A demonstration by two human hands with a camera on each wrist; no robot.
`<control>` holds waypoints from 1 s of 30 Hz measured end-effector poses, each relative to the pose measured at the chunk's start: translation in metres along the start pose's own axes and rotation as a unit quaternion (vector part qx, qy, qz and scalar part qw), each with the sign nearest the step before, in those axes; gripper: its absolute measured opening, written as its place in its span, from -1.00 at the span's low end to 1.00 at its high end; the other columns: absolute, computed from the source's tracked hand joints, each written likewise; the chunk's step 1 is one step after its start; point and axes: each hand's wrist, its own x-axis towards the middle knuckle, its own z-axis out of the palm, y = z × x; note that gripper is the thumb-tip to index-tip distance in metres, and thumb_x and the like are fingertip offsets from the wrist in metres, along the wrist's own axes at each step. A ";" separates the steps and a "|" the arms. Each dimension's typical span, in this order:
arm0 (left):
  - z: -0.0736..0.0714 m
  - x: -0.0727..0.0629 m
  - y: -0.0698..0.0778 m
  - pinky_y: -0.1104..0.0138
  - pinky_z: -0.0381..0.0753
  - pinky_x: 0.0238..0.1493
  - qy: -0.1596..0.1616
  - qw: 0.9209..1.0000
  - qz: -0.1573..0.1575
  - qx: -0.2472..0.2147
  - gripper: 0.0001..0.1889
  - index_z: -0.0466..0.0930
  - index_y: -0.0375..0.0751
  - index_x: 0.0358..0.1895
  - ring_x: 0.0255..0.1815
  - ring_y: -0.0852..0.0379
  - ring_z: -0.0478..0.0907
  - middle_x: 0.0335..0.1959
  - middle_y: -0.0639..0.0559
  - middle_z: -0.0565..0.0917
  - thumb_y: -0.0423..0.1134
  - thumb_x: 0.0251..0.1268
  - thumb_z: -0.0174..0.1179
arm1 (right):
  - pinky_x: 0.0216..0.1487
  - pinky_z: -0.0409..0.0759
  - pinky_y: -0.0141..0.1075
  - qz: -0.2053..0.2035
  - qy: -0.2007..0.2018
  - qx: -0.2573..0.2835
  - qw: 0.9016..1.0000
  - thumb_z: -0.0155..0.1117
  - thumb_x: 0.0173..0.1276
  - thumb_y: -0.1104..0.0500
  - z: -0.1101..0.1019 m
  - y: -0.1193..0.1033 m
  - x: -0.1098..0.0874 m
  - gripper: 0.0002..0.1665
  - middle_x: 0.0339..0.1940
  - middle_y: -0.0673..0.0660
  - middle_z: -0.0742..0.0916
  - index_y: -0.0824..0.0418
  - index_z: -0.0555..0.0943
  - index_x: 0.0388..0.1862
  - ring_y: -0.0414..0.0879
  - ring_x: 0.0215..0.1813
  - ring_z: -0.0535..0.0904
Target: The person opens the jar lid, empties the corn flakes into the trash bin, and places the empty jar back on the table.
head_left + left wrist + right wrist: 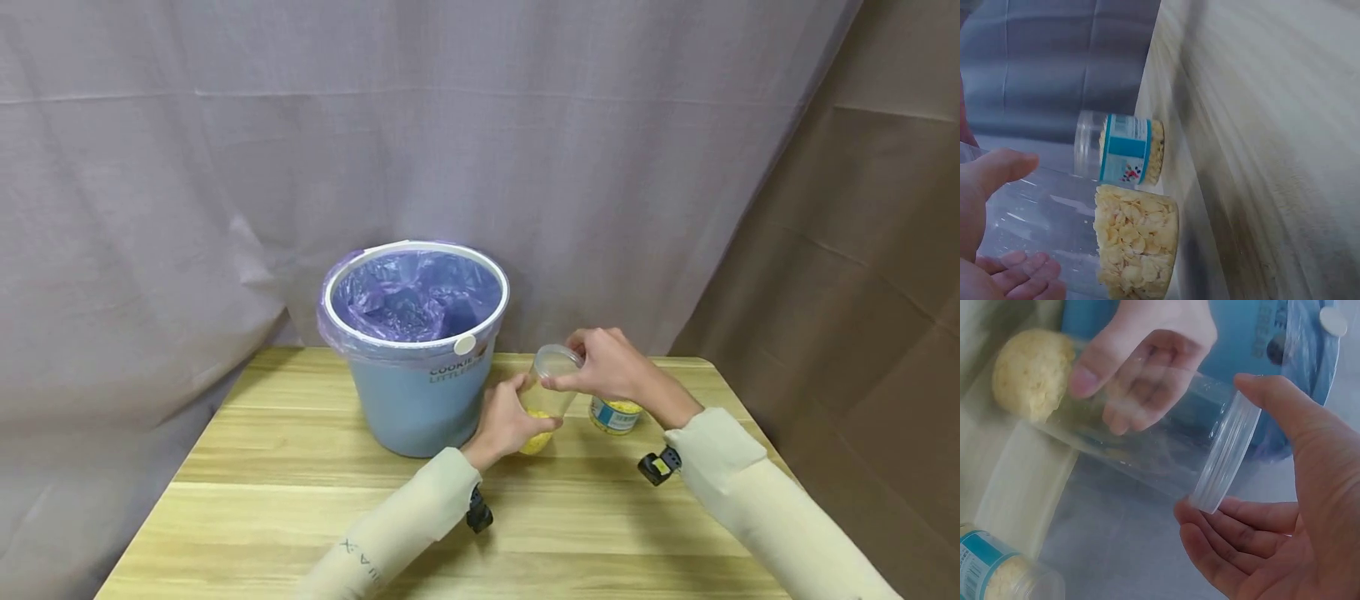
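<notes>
there are two clear jars (550, 402) (615, 417), one bucket (420, 408), one purple liner (412, 308), one table (315, 500) and two wrist cameras (480, 512) (654, 468).

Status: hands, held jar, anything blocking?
Left hand grips clear jar, yellow flakes low inside. Right hand pinches its top. Blue bucket, labelled jar nearby; neither seems blocking.

tall jar (1075, 222) — glossy plastic | tabletop (570, 533) — smooth wood | matt cloth curtain (225, 167)

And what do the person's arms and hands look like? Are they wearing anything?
The left hand and right hand are bare, no gloves. The left sleeve and right sleeve are long and pale cream. Dark letters mark the left one. Each wrist wears a small black gadget.
</notes>
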 end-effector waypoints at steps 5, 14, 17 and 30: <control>-0.015 -0.016 0.003 0.09 0.74 0.26 0.006 0.999 0.018 0.049 -0.23 0.69 -0.20 0.25 0.21 -0.14 0.75 0.18 -0.13 0.80 0.00 -0.11 0.70 | -0.40 0.64 -0.32 -0.017 -0.006 -0.004 1.000 0.62 0.10 -0.34 0.000 -0.011 -0.009 -0.15 -0.32 0.12 0.81 0.39 0.72 -0.03 -0.14 -0.39 0.65; -0.040 -0.047 0.005 0.32 0.81 -0.07 0.001 0.991 0.063 0.120 -0.10 0.63 -0.33 0.34 -0.14 -0.01 0.83 0.10 -0.23 0.81 0.01 -0.16 0.71 | -0.34 0.64 -0.34 -0.047 -0.003 -0.010 0.999 0.65 0.05 -0.34 0.007 -0.028 -0.029 -0.13 -0.27 0.10 0.79 0.37 0.72 0.00 -0.16 -0.32 0.63; -0.048 -0.056 0.004 0.45 0.73 -0.27 0.000 0.989 0.072 0.129 -0.11 0.64 -0.35 0.31 -0.34 0.16 0.76 0.01 -0.22 0.84 -0.01 -0.17 0.70 | -0.37 0.60 -0.37 -0.066 0.001 -0.013 0.998 0.65 0.01 -0.37 0.010 -0.034 -0.034 -0.17 -0.33 0.04 0.78 0.31 0.74 -0.08 -0.21 -0.35 0.60; -0.080 -0.088 -0.009 0.33 0.83 -0.19 -0.003 0.967 0.124 0.224 -0.13 0.71 -0.25 0.23 -0.25 0.06 0.83 -0.03 -0.10 0.87 0.04 -0.30 0.73 | -0.39 0.60 -0.48 -0.107 -0.001 0.019 0.994 0.72 -0.05 -0.28 0.038 -0.057 -0.053 -0.29 -0.39 -0.01 0.77 0.25 0.72 -0.18 -0.26 -0.38 0.62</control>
